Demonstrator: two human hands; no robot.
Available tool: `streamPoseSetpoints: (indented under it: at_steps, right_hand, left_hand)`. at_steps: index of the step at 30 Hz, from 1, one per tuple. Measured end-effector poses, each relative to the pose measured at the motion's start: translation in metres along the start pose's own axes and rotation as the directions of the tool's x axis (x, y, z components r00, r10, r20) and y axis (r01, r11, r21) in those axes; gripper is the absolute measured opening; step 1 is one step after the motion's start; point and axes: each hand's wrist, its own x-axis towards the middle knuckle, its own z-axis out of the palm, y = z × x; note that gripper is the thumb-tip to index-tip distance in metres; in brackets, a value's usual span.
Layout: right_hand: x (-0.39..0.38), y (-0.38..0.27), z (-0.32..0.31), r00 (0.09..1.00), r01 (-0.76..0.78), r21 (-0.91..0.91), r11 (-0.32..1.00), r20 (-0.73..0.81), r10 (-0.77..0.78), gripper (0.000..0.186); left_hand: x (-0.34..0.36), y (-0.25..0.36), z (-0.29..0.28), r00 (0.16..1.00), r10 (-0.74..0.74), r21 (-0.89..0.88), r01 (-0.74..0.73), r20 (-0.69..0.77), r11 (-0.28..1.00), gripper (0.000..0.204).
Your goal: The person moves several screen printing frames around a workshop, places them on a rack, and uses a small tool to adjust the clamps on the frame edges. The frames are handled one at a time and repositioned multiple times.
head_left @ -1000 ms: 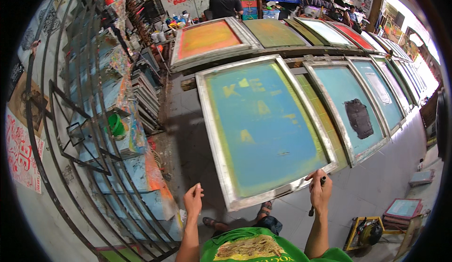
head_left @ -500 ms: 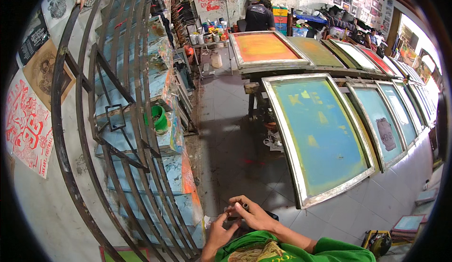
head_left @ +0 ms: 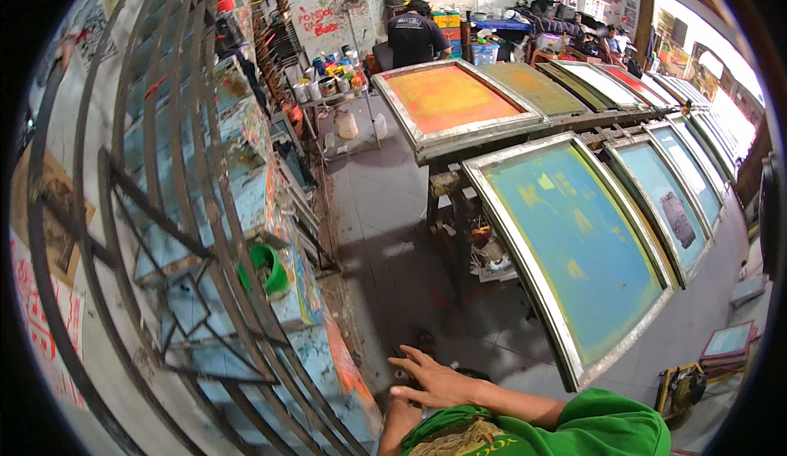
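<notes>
Judging from how the hands are placed, a small piece of handwork close to the body seems to be in hand, with no screen being touched. The right hand is held over the left hand near 6 o'clock in the view, just beside the green shirt. Its fingers are spread fairly wide, but its palm is turned away, so whether anything is held under it cannot be told. The left hand is partly covered, and its grip cannot be told either.

The blue screen is set between 1 and 2 o'clock from the hands, well apart from them, face up on what looks like a wooden rack. Its long axis is pointed from 11 o'clock at the far end to 5 o'clock at the near end. Pale yellow patches are scattered mostly toward the far end. At 2 o'clock from it, a smaller screen with a dark patch is laid on nearly the same line; at 11 o'clock, an orange screen is placed.

For the blue screen to be gripped from this pose, the hands would need to be parted and stretched toward 1 or 2 o'clock.
</notes>
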Motion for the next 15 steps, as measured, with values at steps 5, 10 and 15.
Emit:
streamPoseSetpoints:
  at_steps: [5,10,15]
  right_hand:
    - [0.105,0.018,-0.070,0.998,-0.052,-0.170,0.984,0.025,0.057,0.091]
    - [0.205,0.034,-0.170,0.991,-0.052,-0.236,0.970,-0.132,0.021,0.077]
    - [0.309,0.056,-0.229,0.987,-0.098,-0.296,0.950,-0.151,0.055,0.071]
  left_hand:
    - [0.110,0.030,-0.080,0.960,-0.252,-0.145,0.234,-0.125,0.961,0.047]
    - [0.238,0.026,-0.167,0.936,-0.230,-0.197,0.181,-0.266,0.963,0.054]
    - [0.345,0.051,-0.234,0.888,-0.156,-0.163,0.093,-0.432,0.982,0.059]
